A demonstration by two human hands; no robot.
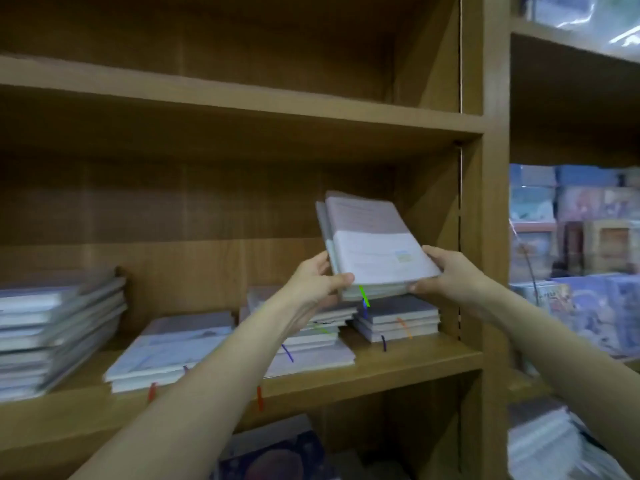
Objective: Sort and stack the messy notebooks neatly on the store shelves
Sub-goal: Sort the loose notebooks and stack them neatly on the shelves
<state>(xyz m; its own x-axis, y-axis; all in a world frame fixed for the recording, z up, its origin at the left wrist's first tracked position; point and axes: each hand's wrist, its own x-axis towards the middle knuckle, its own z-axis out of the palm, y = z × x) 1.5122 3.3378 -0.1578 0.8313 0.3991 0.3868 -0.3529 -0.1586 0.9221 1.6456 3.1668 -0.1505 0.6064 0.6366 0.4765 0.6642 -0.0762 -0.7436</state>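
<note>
Gripping notebook stack (374, 247) between left hand (318, 282) and right hand (446, 271) — raised above shelf (398, 367).

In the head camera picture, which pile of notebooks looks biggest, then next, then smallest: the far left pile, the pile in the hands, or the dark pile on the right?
1. Far left pile, though it's nearer the camera.
2. Held pile.
3. Dark right pile.

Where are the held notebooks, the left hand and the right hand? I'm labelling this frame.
held notebooks (375, 247): head view, on the top cover.
left hand (317, 284): head view, on the back of the hand.
right hand (450, 275): head view, on the back of the hand.
</note>
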